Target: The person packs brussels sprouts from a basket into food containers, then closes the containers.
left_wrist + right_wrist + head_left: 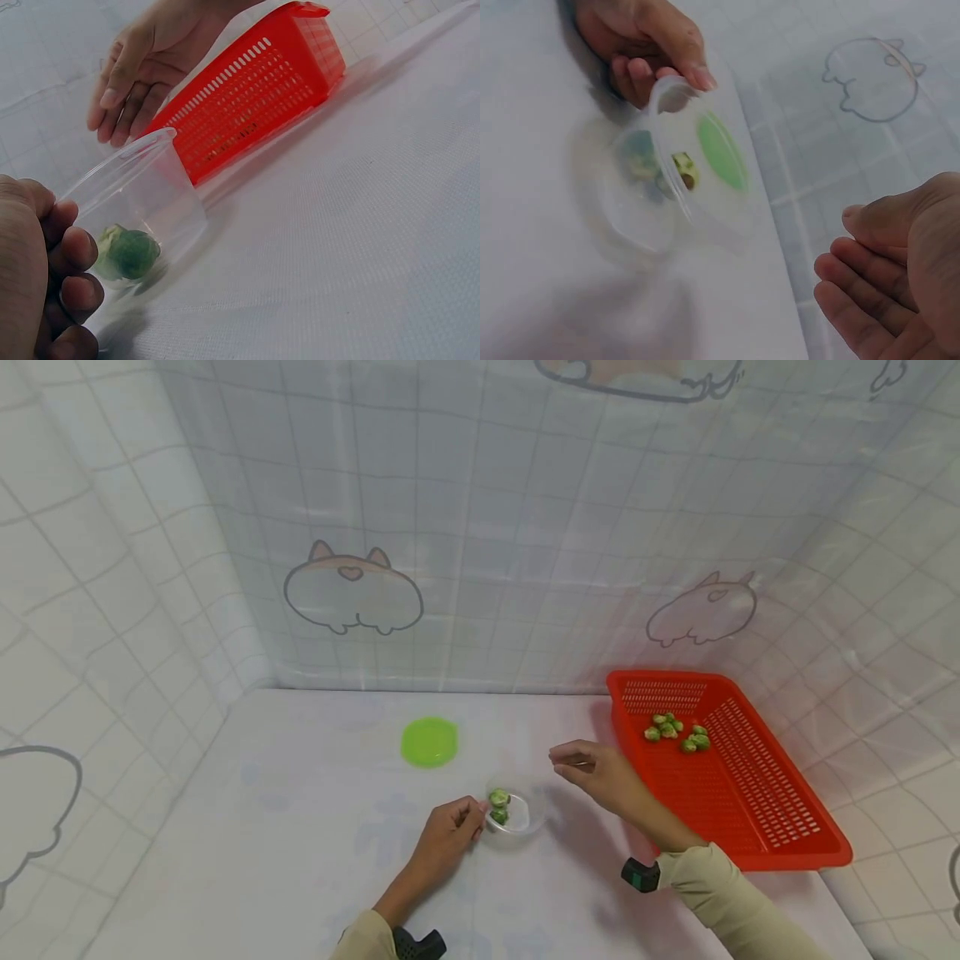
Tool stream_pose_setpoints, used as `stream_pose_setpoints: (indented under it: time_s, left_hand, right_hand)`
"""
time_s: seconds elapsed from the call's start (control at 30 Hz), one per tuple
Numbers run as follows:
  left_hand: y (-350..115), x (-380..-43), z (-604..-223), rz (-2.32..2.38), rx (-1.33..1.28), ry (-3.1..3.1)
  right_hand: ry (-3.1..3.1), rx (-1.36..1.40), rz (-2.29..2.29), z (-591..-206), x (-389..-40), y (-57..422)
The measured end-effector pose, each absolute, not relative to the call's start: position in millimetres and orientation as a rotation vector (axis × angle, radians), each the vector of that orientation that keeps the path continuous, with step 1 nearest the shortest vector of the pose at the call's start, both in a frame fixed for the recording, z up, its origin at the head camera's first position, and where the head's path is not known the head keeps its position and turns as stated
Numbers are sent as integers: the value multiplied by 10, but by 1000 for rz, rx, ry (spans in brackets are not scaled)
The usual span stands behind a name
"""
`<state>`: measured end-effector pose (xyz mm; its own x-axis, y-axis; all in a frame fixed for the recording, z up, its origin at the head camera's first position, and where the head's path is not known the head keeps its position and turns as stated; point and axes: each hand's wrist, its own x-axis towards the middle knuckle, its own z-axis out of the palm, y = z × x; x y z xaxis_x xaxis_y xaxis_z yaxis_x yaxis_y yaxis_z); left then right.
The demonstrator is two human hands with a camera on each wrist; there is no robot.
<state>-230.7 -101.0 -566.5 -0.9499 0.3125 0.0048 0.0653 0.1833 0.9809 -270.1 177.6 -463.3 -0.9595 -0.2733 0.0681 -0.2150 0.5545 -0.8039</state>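
Observation:
A clear plastic container (531,828) stands on the white table with two Brussels sprouts (498,798) inside, both near its left side. My left hand (444,838) pinches the container's rim from the left, its thumb over the edge and the other fingers curled against the outside. Between the container and the red basket (757,857), my right hand (600,777) hovers above the table. Nothing is between its fingers, which bend loosely in the right wrist view. Several more Brussels sprouts (667,728) lie toward the far end of the basket.
A round green lid (429,742) lies flat on the table beyond the container. The slotted basket takes up the right side of the table. Curtain-like sheets (480,568) printed with grid lines and cartoon animals rise along the back and both sides.

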Motion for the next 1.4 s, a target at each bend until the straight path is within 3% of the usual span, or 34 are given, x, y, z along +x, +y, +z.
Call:
stream_pose_setpoints:
  time_s: [0.7,1.4]
  left_hand:
    - [-997,-2306,-5698,1853,342,2269]
    - [-976,-2302,-5767,1853,353,2287]
  right_hand:
    - [2887,-182,-1346,-4258,-2649,2506]
    - [2845,75,-1342,-4404,-2860,3151]
